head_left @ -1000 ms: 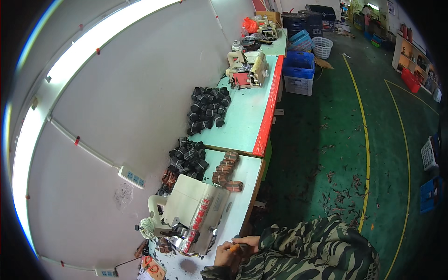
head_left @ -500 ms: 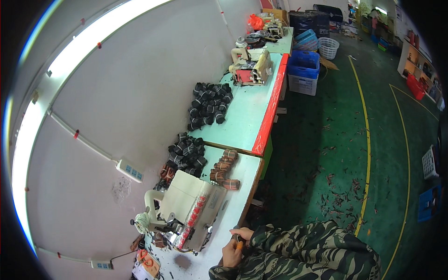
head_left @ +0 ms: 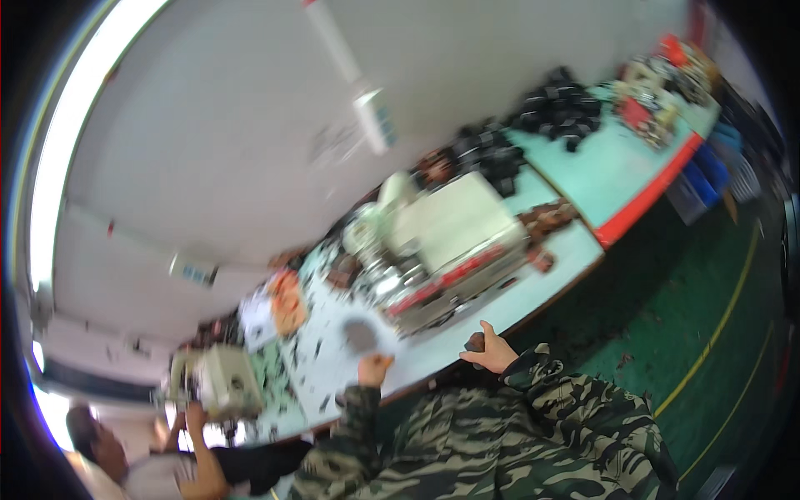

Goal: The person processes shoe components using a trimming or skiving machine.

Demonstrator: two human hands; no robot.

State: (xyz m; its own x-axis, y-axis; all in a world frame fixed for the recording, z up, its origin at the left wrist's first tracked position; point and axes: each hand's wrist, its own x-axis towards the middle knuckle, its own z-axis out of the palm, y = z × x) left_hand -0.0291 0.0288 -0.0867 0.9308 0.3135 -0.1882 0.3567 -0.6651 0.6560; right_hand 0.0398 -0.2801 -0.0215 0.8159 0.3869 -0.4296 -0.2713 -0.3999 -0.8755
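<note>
My right hand [head_left: 498, 353] is closed around a small dark brown bundle [head_left: 476, 342], just off the front edge of the white worktable [head_left: 417, 358]. Over the same edge, farther left, my left hand [head_left: 372, 370] has its fingers curled in. Something orange shows at its fingertips, perhaps a finger cover; blur hides whether anything is pinched there. Beyond both hands stands a cream sewing machine [head_left: 462, 221] with a red-marked front strip. Brown tied bundles [head_left: 547, 218] lie at its right, and black tied bundles [head_left: 492, 158] are heaped behind it.
At lower left a person [head_left: 125, 458] works at another cream machine [head_left: 218, 379]. An orange-and-white item [head_left: 286, 302] and dark scraps lie on the table's left part. Rightward, a red-edged table [head_left: 617, 175] carries more black bundles [head_left: 562, 108]. Blue crates [head_left: 707, 173] stand beyond.
My view has swung left, bringing the other person into sight. My hands, together around a dark item before, are now apart, with the bundle in my right hand.
</note>
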